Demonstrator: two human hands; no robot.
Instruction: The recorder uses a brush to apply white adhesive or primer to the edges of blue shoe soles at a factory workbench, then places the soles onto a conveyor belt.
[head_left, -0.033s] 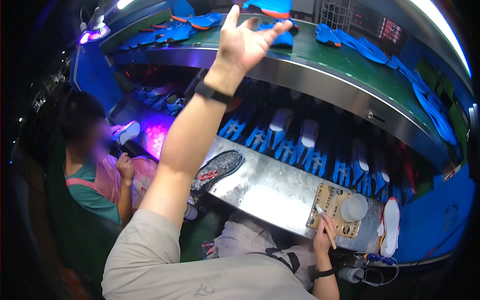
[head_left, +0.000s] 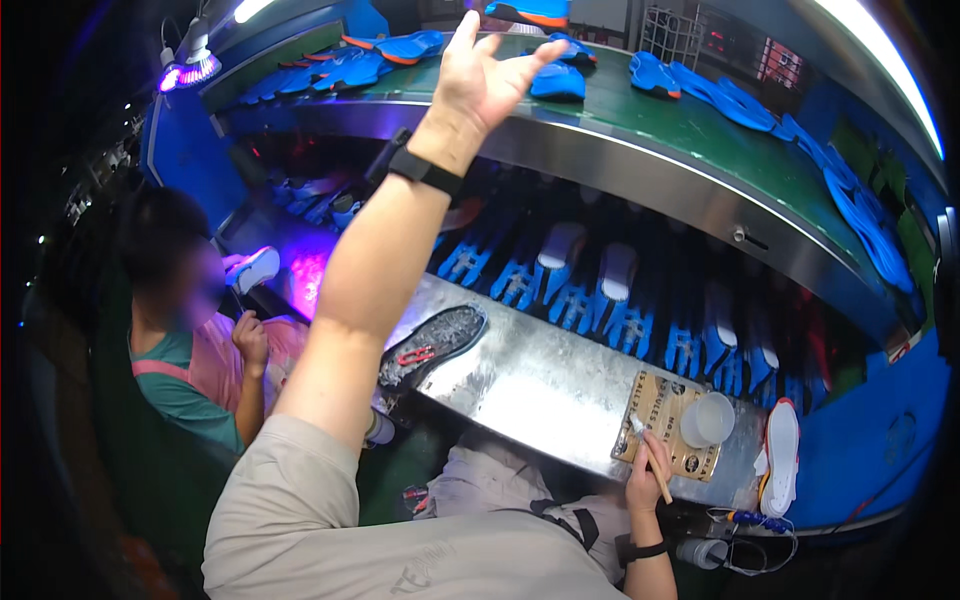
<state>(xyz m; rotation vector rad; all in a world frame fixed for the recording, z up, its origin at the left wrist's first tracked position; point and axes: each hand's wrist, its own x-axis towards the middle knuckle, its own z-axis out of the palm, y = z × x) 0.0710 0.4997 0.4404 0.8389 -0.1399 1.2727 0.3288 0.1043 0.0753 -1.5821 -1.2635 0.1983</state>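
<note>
1. Left hand [head_left: 485,85] is up high over the green belt [head_left: 620,110], wide open with the fingers spread. It does not have hold of anything.
2. Just above its fingers is a blue insole [head_left: 530,14] with an orange edge. I cannot tell if the fingers touch it.
3. Right hand [head_left: 646,468] is low down by the near edge of the metal table [head_left: 540,400]. Its fingers are closed around a brush [head_left: 662,484] with a tan stick. The white tip of the brush is over the cardboard [head_left: 652,408].
4. On the cardboard sits a whitish cup [head_left: 707,420], just to the right of the brush.
5. To the left, a dark shoe sole [head_left: 445,338] with red marks lies at the near edge of the table.
6. At the right end is a white sole [head_left: 783,450] with a red rim.
7. More blue insoles [head_left: 735,98] lie along the green belt.
8. On the far left, another person in a pink apron [head_left: 212,362] holds a white and blue sole [head_left: 258,268]. A lamp [head_left: 197,62] glows pink up above.
</note>
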